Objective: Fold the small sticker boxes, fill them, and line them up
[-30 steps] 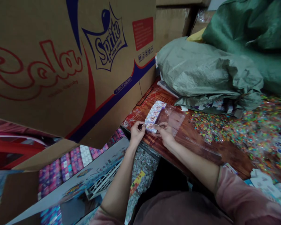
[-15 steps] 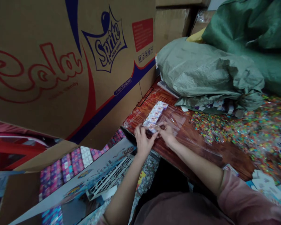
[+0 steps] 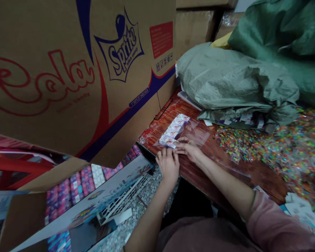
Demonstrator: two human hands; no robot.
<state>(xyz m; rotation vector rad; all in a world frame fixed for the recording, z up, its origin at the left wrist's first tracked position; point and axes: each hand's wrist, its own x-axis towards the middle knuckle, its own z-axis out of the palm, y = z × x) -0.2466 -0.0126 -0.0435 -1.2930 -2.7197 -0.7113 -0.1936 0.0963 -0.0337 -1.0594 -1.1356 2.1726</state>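
A row of several small white boxes with purple and orange print [image 3: 174, 128] lies in a clear plastic bag [image 3: 156, 142] on the red-brown table. At the row's near end, my left hand [image 3: 168, 165] is closed, its fingers bent down together at the bag's near edge. My right hand [image 3: 187, 148] comes in from the right, fingers pinched at the near box's right corner, on the plastic. The fingertips of both hands almost meet; just what lies between them is partly hidden. More clear plastic [image 3: 199, 137] lies flat right of the row.
A large printed carton [image 3: 126, 105] stands at left. Below it, an open carton holds pink and purple packs [image 3: 64, 196]. Grey-green sacks [image 3: 233, 77] rest at the back right. Colourful small wrapped pieces [image 3: 286, 147] spread over the table's right side [image 3: 267, 180].
My left hand has drawn back toward me from the near box's left side, and its fingers have closed together. My right fingers have straightened somewhat. The boxes stay in their row.
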